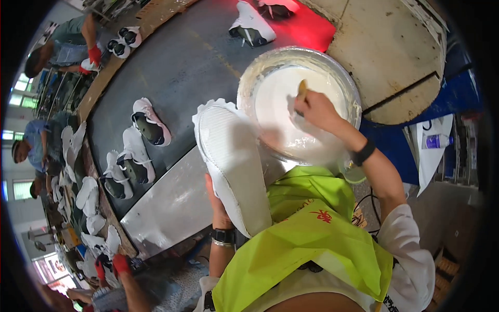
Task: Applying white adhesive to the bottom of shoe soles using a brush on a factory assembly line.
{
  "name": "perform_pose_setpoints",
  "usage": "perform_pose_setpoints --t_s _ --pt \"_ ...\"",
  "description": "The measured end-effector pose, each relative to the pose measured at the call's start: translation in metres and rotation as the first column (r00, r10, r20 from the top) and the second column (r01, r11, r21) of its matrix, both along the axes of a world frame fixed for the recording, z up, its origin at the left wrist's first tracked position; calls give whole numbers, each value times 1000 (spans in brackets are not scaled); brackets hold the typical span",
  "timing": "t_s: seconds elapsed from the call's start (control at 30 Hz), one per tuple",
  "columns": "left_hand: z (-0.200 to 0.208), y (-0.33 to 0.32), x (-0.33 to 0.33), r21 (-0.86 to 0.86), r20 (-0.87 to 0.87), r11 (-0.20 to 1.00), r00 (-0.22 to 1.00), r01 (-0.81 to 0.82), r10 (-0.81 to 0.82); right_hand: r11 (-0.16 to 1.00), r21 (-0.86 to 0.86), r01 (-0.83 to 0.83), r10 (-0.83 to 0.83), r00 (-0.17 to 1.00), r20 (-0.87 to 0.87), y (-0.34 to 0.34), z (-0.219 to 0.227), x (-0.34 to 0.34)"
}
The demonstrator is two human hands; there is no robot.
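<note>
While the left hand (219, 214) clasps a white shoe (228, 156) and the right hand (319, 110) grips a yellowish tool (302, 88) over white liquid (275, 93), overloading risks drips.

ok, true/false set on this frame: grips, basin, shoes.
1. The left grip holds a white shoe piece. True.
2. The right grip is empty. False: it holds a yellow-handled tool.
3. White liquid is in the round basin. True.
4. The basin is left of the shoe piece. False: it is right of it.
5. Three shoes stand on the dark surface left of the shoe piece. True.
</note>
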State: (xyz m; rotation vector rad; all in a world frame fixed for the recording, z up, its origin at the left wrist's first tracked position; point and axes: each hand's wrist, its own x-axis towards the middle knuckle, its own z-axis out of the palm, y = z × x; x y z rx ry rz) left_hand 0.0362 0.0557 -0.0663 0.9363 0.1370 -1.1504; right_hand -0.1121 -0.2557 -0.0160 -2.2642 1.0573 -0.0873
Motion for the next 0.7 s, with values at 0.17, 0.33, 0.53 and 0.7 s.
perform_pose_setpoints --t_s 0.17,0.33,0.53,0.7 --pt "12 -34 0 106 346 978 916 180 -206 907 421 8 -324 652 686 15 33 15" --pt "21 -43 -10 -53 -26 986 986 161 -162 901 406 -156 -255 567 783 46 64 53" --pt "42 -52 -17 -17 -50 992 991 123 -123 789 550 -272 -249 677 693 73 73 25" --pt "52 -53 -16 3 -54 980 978 201 -201 809 535 -244 -299 612 732 49 77 36"
